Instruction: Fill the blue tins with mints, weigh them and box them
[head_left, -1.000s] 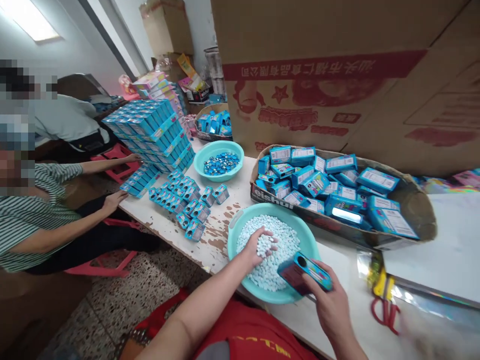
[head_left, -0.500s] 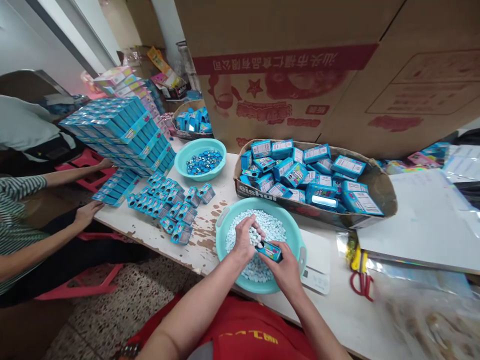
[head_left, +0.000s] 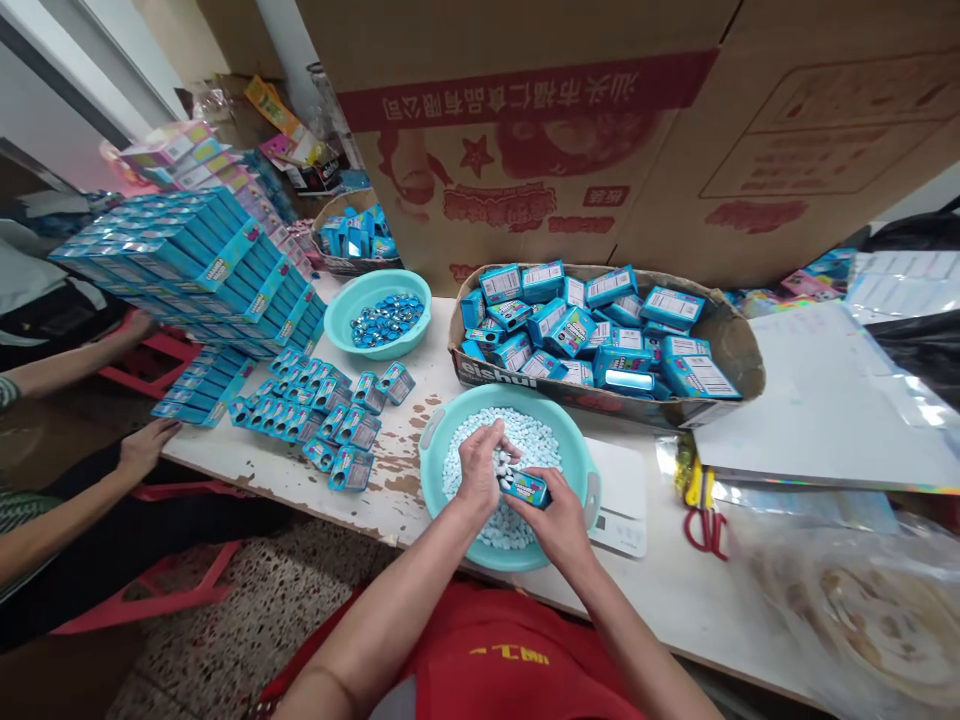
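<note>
My left hand [head_left: 481, 465] is cupped around a small heap of white candies, held against the end of a small blue box. That blue box [head_left: 526, 488] lies tilted in my right hand [head_left: 553, 515], fingers closed round it, its end toward my left palm. Both hands are over a turquoise basin [head_left: 442, 430] with handles. Many loose white candies [head_left: 517, 425] fill its bottom. How many candies are inside the box is hidden.
Blue boxes with round holes [head_left: 351, 467] stand left of the basin. Behind are a smaller bowl [head_left: 337, 325] of blue round pieces and a cardboard tray [head_left: 739, 360] of blue boxes. Red-handled scissors [head_left: 705, 530] and a white scale [head_left: 626, 520] lie right. A co-worker's hand [head_left: 146, 450] touches stacked boxes [head_left: 202, 255].
The camera view has shifted, so the table's things sit a little further left and higher. My hands stay together at the box, and fewer candies show in my left palm.
</note>
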